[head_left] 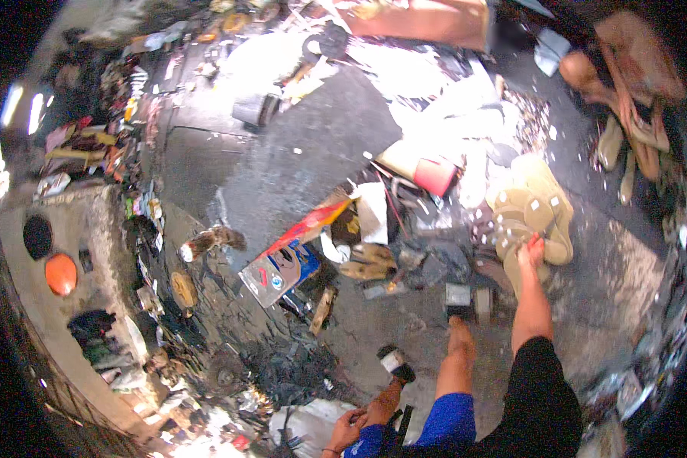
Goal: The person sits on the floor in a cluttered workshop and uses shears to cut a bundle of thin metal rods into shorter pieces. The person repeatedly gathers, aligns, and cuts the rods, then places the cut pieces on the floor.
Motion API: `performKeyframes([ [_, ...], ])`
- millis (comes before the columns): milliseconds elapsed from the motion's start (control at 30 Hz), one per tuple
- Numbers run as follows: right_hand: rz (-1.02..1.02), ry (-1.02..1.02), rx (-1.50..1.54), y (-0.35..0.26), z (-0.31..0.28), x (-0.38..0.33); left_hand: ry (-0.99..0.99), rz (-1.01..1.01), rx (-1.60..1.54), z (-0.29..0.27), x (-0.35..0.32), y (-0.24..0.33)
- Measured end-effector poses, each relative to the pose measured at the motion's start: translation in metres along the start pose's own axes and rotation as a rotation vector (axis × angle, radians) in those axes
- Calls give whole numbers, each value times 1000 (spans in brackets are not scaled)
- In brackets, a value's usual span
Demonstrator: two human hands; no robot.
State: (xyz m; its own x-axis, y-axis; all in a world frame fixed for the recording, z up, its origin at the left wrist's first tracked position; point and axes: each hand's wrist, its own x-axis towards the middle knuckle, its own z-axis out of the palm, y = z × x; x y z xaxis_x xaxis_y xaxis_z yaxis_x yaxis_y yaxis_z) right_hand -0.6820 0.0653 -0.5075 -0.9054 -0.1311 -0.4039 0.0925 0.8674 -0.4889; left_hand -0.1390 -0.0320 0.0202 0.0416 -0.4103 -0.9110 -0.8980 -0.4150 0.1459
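My right arm in a black sleeve reaches forward to a pile of tan shoe soles (540, 187) on the floor. There, my right hand (532, 250) is closed on the edge of a tan shoe sole (509, 267). Small white squares lie on several soles. Low in the view, my left hand (349, 429) rests near my lap by the blue shorts (446, 420), its fingers curled. Whatever it may hold is too small to make out.
A dark flat sheet (313, 137) covers the middle floor. Nearer stand an open metal tin (278, 275) and a pair of tan shoe-shaped pieces (369, 262). A red cup-like container (435, 175) lies beyond. Scraps surround everything; an orange round object (61, 275) sits on the left ledge.
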Motion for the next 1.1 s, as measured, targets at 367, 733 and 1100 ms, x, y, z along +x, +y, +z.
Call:
performKeyframes([
  [367, 163, -970, 137, -191, -122, -240, 80, 174, -504, -61, 23, -55],
  [733, -545, -1071, -146, -455, -48, -762, 760, 115, -1526, -250, 37, -426],
  [1100, -1102, -985, -348, -503, 149, -790, 929, -38, -634, -227, 38, -614],
])
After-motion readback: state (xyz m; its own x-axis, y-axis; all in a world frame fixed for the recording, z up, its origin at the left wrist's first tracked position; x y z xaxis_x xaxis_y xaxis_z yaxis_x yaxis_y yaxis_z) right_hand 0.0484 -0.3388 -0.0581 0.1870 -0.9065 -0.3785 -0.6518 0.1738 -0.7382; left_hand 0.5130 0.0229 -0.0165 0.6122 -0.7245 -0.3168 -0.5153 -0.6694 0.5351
